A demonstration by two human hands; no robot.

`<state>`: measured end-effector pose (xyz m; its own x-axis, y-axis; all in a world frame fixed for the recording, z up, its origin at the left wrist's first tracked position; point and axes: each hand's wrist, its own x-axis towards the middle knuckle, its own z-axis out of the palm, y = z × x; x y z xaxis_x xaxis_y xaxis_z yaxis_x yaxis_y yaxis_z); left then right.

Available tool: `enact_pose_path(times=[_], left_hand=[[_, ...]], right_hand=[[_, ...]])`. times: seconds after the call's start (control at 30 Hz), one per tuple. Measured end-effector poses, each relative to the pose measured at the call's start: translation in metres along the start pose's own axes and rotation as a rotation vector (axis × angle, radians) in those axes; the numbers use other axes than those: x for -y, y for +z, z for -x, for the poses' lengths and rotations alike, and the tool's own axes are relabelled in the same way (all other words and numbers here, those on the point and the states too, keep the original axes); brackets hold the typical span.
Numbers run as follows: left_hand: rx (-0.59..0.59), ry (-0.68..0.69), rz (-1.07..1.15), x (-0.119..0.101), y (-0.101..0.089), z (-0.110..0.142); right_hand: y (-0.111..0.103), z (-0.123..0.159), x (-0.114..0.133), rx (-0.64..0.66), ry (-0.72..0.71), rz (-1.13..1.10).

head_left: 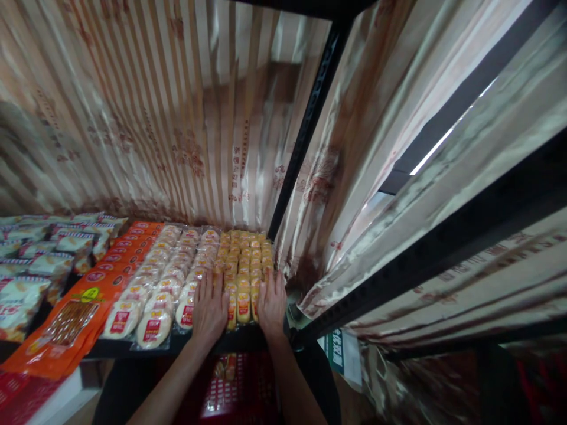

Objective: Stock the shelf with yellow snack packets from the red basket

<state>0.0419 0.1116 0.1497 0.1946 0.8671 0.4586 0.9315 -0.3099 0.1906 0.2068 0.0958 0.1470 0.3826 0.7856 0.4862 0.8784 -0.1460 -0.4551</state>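
Note:
Rows of small yellow-wrapped snack packs [244, 277] stand at the right end of a black shelf. My left hand [210, 307] lies flat along their left side, over the border with the round white rice crackers [186, 310]. Against their right side rests my right hand [271, 301], fingers stretched out and pointing away from me. The packs sit between both palms, and neither hand is closed round one. Further left, more wrapped rice crackers [154, 324] lie in overlapping rows.
Orange snack bags [88, 307] overlap at the left, one jutting past the shelf edge [181, 342]. White snack bags [22, 301] fill the far left. Below is a red basket [221, 395]. Black frame posts [305, 130] and striped curtains [177, 118] enclose the back and right.

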Motion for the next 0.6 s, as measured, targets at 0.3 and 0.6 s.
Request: enact_pose_path(times=[0.3,0.6], left_hand=[[-0.118,0.053,0.086,-0.011,0.023,0.005],[-0.100,0.006,0.039,-0.016,0.013,0.005]], right_hand=[[0.011,0.007,-0.002,0.051,-0.040,0.040],[0.012,0.008,0.005,0.023,0.016,0.091]])
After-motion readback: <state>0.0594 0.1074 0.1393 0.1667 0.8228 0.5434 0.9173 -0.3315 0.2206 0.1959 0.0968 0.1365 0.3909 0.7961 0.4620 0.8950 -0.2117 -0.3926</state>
